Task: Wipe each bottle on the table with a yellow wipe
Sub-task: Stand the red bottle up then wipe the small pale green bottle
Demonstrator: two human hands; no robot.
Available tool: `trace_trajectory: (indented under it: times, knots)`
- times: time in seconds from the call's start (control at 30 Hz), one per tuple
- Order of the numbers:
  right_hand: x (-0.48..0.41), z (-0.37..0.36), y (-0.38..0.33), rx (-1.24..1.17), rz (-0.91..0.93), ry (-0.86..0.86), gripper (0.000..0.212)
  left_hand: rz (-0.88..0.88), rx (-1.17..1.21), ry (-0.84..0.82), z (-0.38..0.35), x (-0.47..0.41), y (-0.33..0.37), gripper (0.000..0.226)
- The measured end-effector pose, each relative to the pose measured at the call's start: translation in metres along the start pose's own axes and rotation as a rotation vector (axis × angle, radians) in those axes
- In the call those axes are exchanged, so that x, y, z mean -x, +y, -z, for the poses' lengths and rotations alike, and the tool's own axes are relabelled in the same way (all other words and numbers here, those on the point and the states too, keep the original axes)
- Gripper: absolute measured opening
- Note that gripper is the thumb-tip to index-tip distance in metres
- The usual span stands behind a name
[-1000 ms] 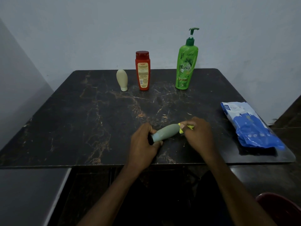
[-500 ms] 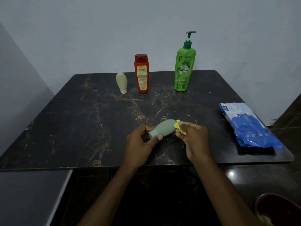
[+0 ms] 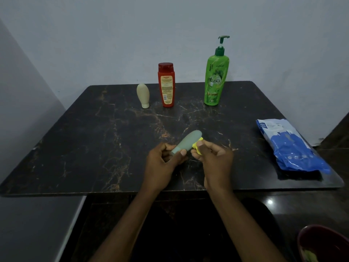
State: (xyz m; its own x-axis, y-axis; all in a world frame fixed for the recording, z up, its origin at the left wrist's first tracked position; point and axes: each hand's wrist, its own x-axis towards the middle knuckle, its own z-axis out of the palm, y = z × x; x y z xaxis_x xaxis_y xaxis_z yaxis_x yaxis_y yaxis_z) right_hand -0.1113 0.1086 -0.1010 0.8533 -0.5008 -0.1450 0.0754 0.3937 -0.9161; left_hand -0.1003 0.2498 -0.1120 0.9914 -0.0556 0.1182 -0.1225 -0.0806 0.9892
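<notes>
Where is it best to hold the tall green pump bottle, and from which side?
Probably round the body of the green pump bottle, coming from the near side: it stands upright near the far edge of the table, and the pump neck is thin.

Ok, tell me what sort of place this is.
Likely a room at home: a dark marble-look table against bare walls, holding a green pump bottle, a red bottle and a blue packet.

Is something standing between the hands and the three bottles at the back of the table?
Nothing visible. The left hand holds the grey bottle, the right hand holds the wipe against it; the cream bottle, red bottle and green bottle stand beyond, and the blue pack lies far right.
</notes>
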Motion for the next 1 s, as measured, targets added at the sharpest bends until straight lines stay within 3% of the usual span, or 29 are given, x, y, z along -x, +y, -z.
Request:
trace_trajectory:
  times: [0.07,0.23,0.33,0.57,0.8,1.0]
  knots:
    - [0.008,-0.002,0.004,0.134,0.126,-0.019,0.017,0.012,0.047,-0.011,-0.002,0.000,0.001,0.024]
    - [0.020,0.003,0.017,0.669,0.718,-0.156,0.019,-0.013,0.023,0.000,-0.002,0.002,0.006,0.023]
    - [0.009,0.011,0.011,0.780,0.846,-0.243,0.023,-0.004,0.052,-0.022,0.000,0.003,0.009,0.022]
    - [-0.040,0.028,-0.011,0.753,0.643,-0.180,0.021,0.040,0.097,-0.011,0.000,0.000,0.005,0.020]
    - [-0.001,0.026,-0.002,0.769,0.779,-0.277,0.017,0.044,0.124,0.060,0.006,-0.006,-0.001,0.017]
    - [-0.022,0.032,0.007,0.646,0.432,-0.264,0.015,-0.024,0.065,0.102,0.004,-0.008,0.005,0.014]
